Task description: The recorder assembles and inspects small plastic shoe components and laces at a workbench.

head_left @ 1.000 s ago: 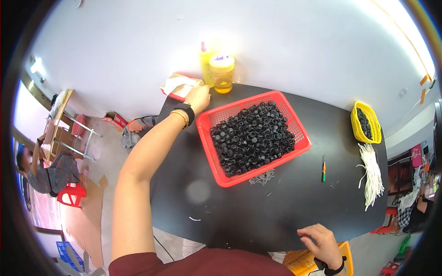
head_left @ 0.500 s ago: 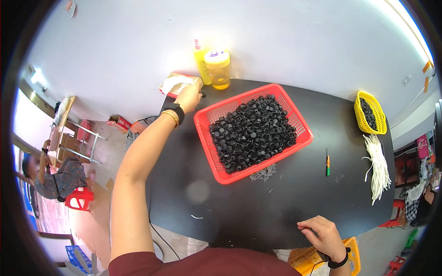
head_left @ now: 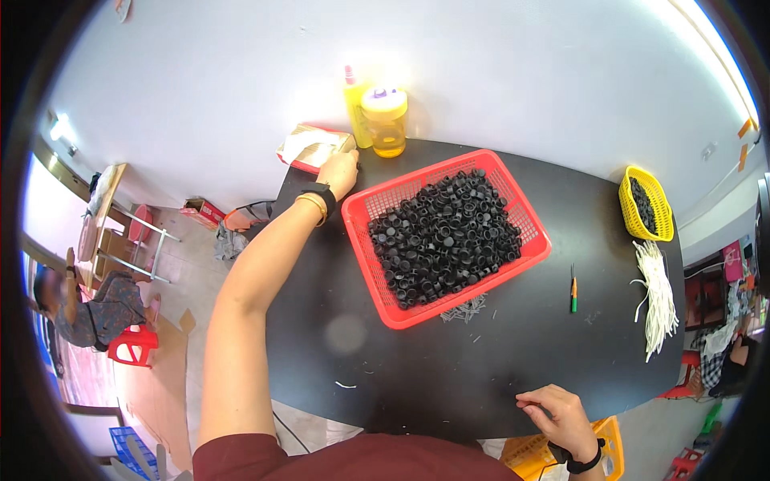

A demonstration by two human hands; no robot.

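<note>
My left hand [head_left: 339,174] is stretched to the far left of the table, in front of the tissue pack [head_left: 317,147] and beside the far left corner of a red basket [head_left: 362,264]. Its fingers are curled, and what they hold, if anything, is hidden; a dark spot shows at the fingertips. Small black plastic caps [head_left: 445,236] fill the basket. Near the front right edge, my right hand [head_left: 563,417] hovers with thumb and fingers pinched together. Anything in that pinch is too small to make out.
A yellow bottle [head_left: 357,112] and a yellow-lidded jar [head_left: 386,124] stand by the wall. Grey slivers [head_left: 464,309] lie beside the basket. To the right are a green-and-orange-handled pointed tool [head_left: 573,297], white cords [head_left: 658,301] and a yellow basket [head_left: 644,203]. A person [head_left: 96,313] sits far left.
My left hand has shifted slightly right and toward me, next to the tissue pack. My right hand stays nearly where it was. The whole view has shifted a little.
</note>
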